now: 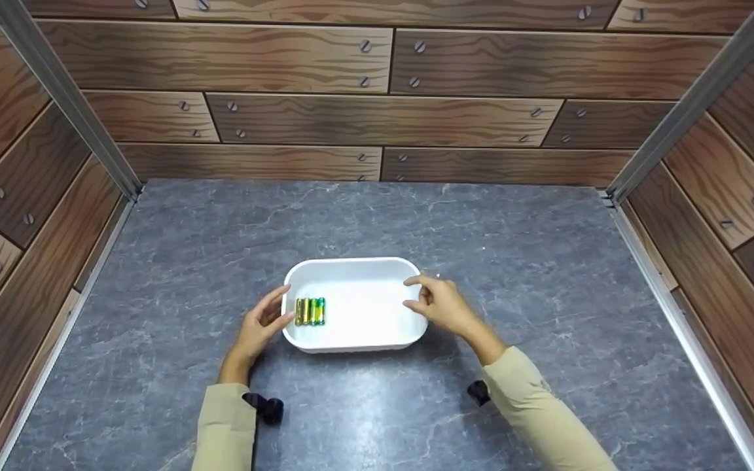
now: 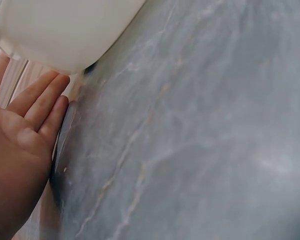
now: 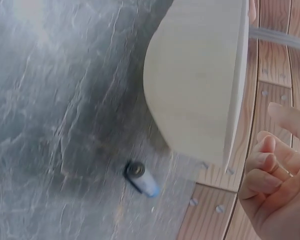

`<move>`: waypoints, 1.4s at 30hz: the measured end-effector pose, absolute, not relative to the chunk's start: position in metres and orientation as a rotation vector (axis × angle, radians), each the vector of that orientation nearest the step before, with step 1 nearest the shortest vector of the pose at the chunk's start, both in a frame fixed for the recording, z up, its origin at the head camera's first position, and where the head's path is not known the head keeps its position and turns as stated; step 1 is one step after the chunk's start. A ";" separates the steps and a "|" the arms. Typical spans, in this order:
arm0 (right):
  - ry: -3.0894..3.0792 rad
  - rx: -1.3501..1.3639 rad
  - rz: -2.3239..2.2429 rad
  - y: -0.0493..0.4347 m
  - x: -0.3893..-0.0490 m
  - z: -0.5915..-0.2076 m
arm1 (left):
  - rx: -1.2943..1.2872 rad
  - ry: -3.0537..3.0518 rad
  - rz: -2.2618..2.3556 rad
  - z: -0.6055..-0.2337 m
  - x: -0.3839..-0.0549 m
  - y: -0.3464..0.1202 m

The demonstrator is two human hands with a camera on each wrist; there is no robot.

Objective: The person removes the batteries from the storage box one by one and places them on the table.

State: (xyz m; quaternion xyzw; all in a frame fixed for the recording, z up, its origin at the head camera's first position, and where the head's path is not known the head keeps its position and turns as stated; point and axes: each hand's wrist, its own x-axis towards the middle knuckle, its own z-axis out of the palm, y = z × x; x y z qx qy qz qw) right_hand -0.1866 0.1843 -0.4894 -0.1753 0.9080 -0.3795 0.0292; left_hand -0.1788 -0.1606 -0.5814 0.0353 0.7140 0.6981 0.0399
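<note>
I judged the white plastic tub (image 1: 365, 314), between my spread left grip (image 1: 254, 335) and parted, unloaded right grip (image 1: 446, 307), light, stiff and slightly slippery, best held level at both ends lest the four batteries (image 1: 313, 311) roll.

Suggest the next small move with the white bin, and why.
Probably pinch the right rim of the white bin with the right hand, gently: its thumb and forefinger are spread at that end and seem to hold nothing, while the left hand is at the left end. The four batteries lie inside, near the left end.
</note>
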 end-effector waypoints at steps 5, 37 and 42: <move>2.778 -0.587 -1.154 0.174 -0.184 -0.493 | 0.145 2.176 2.149 -0.581 -0.176 -0.159; 2.735 -0.639 -0.876 0.106 -0.187 -0.519 | 0.105 2.097 2.155 -0.585 -0.174 -0.159; 2.723 -0.615 -0.866 0.095 -0.188 -0.520 | 0.096 2.101 2.157 -0.585 -0.175 -0.159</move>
